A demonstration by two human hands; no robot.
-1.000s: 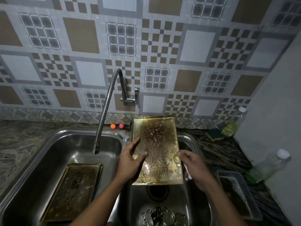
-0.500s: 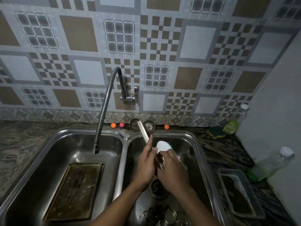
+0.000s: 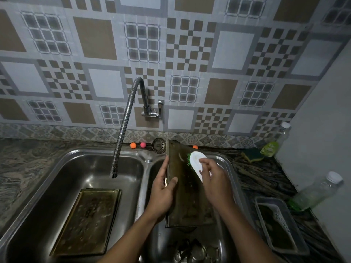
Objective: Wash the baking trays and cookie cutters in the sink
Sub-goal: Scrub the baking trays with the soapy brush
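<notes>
Partly, right hand (image 3: 214,179) hides brush (image 3: 195,161) handle.

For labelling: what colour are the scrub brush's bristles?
Green, under a white back, on the scrub brush; seen in the head view.

No text, label, brand, number or sign can be read anywhere in the view. The two clear bottles at the right, the far bottle (image 3: 276,144) by the wall and the near bottle (image 3: 317,192) lying tilted on the counter, show no legible print; any marking on them is too small and blurred to make out.
</notes>
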